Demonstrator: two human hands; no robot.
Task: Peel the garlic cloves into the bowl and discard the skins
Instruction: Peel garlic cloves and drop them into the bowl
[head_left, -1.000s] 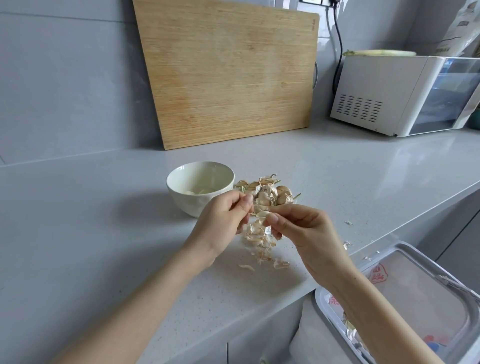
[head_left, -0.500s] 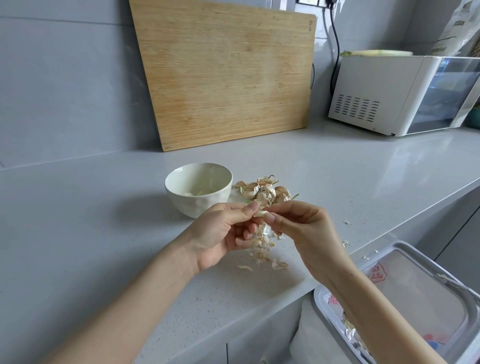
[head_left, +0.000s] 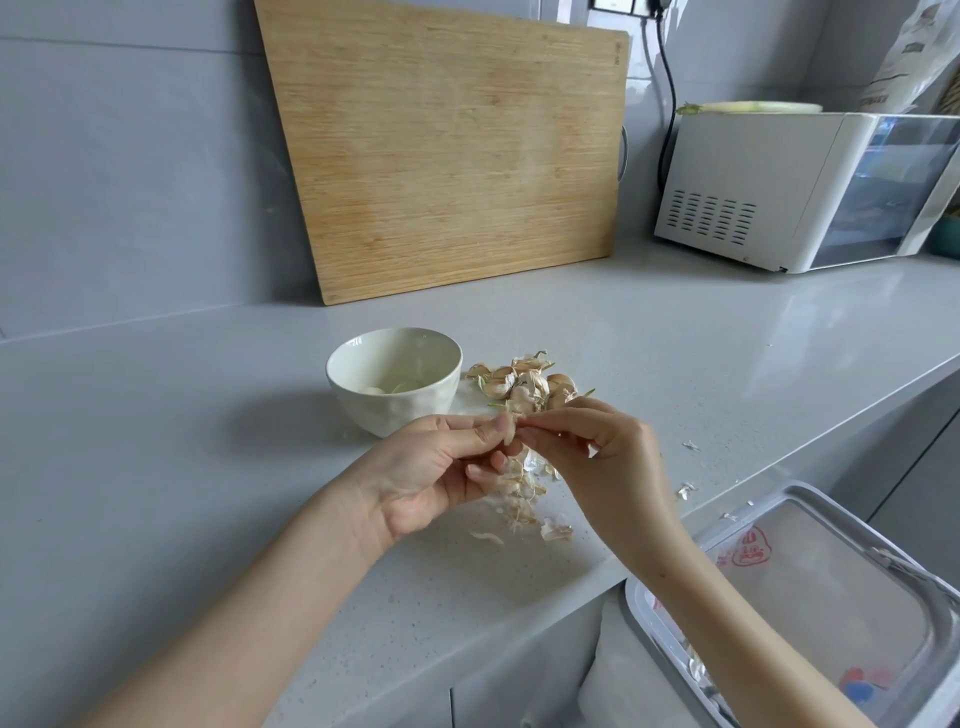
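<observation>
The left hand (head_left: 431, 478) and right hand (head_left: 597, 452) pinch one garlic clove (head_left: 511, 428) between their fingertips. The white bowl (head_left: 395, 413) holds a few peeled cloves (head_left: 375, 389); the lined bin (head_left: 638, 605) holds some skins (head_left: 696, 670).

I see a pale grey countertop (head_left: 156, 467) carrying a white bowl (head_left: 395, 410), unpeeled garlic cloves (head_left: 524, 384) just beside it, loose garlic skins (head_left: 519, 499) nearer me, a leaning wooden cutting board (head_left: 447, 156) and a white oven (head_left: 753, 192).
</observation>
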